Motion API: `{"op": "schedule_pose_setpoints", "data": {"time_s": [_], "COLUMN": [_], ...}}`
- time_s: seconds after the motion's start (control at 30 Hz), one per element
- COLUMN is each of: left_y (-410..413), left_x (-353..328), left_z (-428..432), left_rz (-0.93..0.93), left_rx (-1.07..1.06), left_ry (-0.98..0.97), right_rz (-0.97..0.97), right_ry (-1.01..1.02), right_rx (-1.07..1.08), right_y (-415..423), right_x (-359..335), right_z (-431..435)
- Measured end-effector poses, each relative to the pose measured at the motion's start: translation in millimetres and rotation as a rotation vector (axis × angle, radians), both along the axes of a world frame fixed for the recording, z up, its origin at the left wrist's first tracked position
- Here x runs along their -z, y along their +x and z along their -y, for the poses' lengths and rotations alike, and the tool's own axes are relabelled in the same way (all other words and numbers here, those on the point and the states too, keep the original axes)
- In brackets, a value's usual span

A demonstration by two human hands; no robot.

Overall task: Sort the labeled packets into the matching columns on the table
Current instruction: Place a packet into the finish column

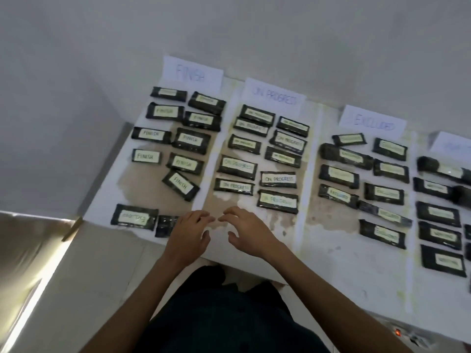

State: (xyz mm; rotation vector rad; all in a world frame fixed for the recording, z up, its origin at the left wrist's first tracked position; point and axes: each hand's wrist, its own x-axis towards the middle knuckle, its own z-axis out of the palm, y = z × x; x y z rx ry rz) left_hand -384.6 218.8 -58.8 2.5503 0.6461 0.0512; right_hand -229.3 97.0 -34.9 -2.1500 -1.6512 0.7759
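Nearest the camera we note the person's dark clothing (pixel 224 314), with both bare forearms reaching forward over the near edge of the table (pixel 344 263). Left hand (pixel 190 233) and right hand (pixel 248 230) sit side by side, close but apart, fingers spread and loosely bent, each holding nothing. We cannot tell whether the fingertips touch the tabletop. Just left of the left hand lies a small dark packet (pixel 165 225), partly hidden by that hand, with no label showing. At its left end lies an upside-down packet (pixel 134 217), whose label is turned away from us and which we cannot read with certainty. Both lie at the near-left corner of the table, nearer than the first column. Farther out, the sorted packets lie flat in four columns parted by pale strips. From the left: FINISH packets (pixel 191 140) in two rough rows, the nearest one tilted; ON PROGRESS packets (pixel 278 179) directly beyond the hands; EXCLUDED packets (pixel 383 193), several askew; WAITING packets (pixel 439 235), cut off by the right frame edge. A white sheet heads each column at the far end: FINISH sheet (pixel 193 72), ON PROGRESS sheet (pixel 275 96), EXCLUDED sheet (pixel 373 123), and a fourth sheet (pixel 451 146) too blurred to read. Behind them stands a plain pale wall (pixel 254 34).
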Motion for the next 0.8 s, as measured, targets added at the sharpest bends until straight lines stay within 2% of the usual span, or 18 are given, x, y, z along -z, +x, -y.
{"op": "schedule_pose_setpoints", "data": {"time_s": [0.17,0.27,0.37,0.47,0.53,0.63,0.7,0.8], "left_y": [-41,-59,-71,-72,-69,-59,-50,-40], "left_x": [16,28,36,37,35,22,11,3], "left_z": [-31,-41,-44,-45,-46,-47,-50,-53], "left_rz": [-0.066,-0.111,-0.142,-0.138,-0.087,0.098,0.155,0.167], "left_rx": [-0.108,-0.155,-0.145,-0.148,-0.201,-0.395,-0.468,-0.460], "left_ry": [-0.014,-0.019,-0.045,-0.071,-0.117,-0.308,-0.397,-0.416], "right_rz": [-0.013,0.108,0.174,0.150,0.030,-0.313,-0.486,-0.609], "right_ry": [-0.072,-0.127,-0.111,-0.085,-0.111,-0.186,-0.219,-0.232], "right_rx": [-0.180,-0.279,-0.295,-0.272,-0.187,0.106,0.263,0.379], "right_y": [-32,-50,-64,-64,-56,-34,-21,-9], "right_x": [24,44,57,61,55,38,28,18], "right_z": [-54,-73,-78,-81,-86,-88,-86,-81]}}
